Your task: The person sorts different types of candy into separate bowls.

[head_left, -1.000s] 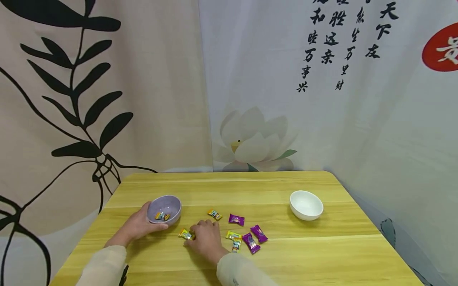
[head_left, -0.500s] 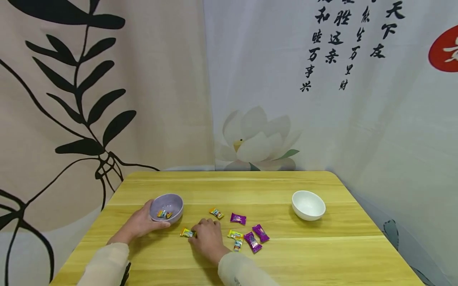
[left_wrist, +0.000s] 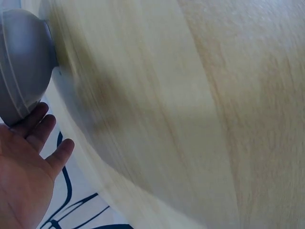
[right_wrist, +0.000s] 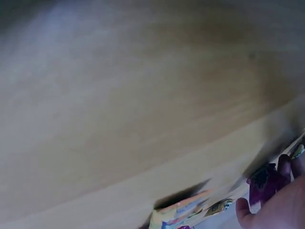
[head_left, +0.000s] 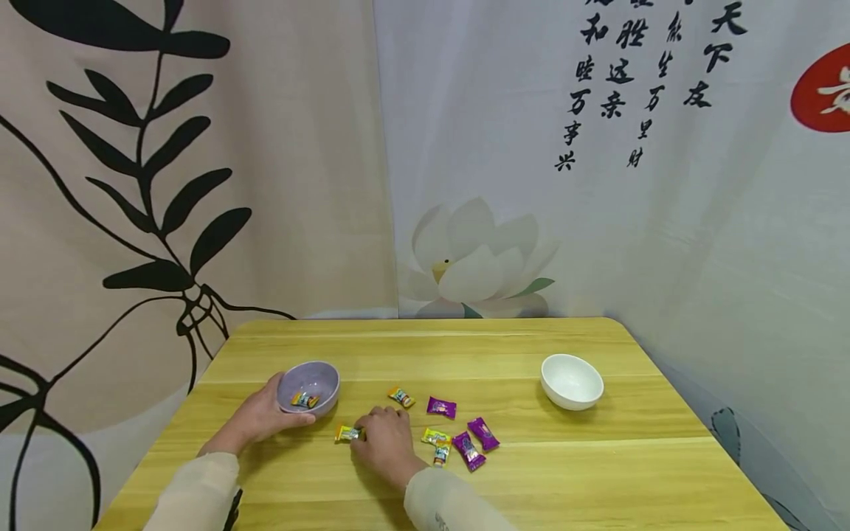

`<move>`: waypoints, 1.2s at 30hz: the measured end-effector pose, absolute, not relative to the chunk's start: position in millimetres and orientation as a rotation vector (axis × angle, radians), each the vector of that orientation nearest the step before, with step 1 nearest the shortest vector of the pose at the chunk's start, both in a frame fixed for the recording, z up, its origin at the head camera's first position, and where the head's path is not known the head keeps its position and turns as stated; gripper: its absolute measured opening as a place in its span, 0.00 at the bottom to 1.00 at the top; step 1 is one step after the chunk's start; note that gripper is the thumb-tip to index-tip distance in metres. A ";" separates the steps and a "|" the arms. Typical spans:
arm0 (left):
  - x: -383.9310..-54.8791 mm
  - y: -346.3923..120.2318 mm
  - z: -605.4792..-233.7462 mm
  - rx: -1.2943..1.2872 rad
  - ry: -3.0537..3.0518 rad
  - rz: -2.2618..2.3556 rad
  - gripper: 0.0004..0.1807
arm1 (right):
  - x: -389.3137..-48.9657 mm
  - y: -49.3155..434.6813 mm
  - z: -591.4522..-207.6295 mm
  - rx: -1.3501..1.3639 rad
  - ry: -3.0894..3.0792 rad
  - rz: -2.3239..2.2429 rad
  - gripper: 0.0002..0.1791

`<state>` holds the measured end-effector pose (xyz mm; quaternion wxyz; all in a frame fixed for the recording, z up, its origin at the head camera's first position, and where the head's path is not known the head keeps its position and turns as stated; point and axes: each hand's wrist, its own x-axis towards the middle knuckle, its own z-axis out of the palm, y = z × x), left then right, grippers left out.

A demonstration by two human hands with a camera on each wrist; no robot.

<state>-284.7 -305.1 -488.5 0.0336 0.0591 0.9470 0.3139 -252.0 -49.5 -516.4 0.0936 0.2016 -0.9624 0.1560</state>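
My left hand (head_left: 260, 414) grips a light purple bowl (head_left: 327, 375) by its left side, keeping it tilted toward me. Inside lies an orange-and-yellow wrapped candy (head_left: 304, 400). Seen from the left wrist, the fingers (left_wrist: 40, 125) touch the bowl's outer wall (left_wrist: 28, 52). On the table to the right, my right hand (head_left: 387, 445) is lowered with bent fingers beside a yellow wrapped candy (head_left: 346, 434). The right wrist view has a dark purple wrapped candy (right_wrist: 264, 183) between that hand's thumb and fingers; the hand's back hides it from the head view.
An orange candy (head_left: 401, 397) lies beyond the right hand. Right of it are purple candies (head_left: 468, 451) and two yellow ones (head_left: 434, 436) lying close together. A white bowl (head_left: 572, 382) stands at the table's right. Behind the wooden table (head_left: 637, 472) hangs a printed cloth (head_left: 319, 184).
The yellow candy at the right fingertips has turned slightly. Both hands and the purple bowl stay nearly in place; the head view has shifted a little.
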 end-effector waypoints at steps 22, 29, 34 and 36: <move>-284.4 -306.1 -488.3 0.201 2.923 0.984 0.66 | -275.0 -36.2 -486.5 0.518 -2.734 0.649 0.10; -284.7 -305.8 -487.6 0.208 2.931 0.960 0.67 | -285.9 -39.4 -473.4 0.507 -2.686 0.678 0.11; -285.0 -306.0 -489.4 0.197 2.925 0.981 0.66 | -291.2 -49.0 -464.3 0.498 -2.689 0.704 0.12; -284.5 -306.3 -489.7 0.185 2.917 0.993 0.66 | -292.6 -54.3 -461.4 0.502 -2.687 0.706 0.12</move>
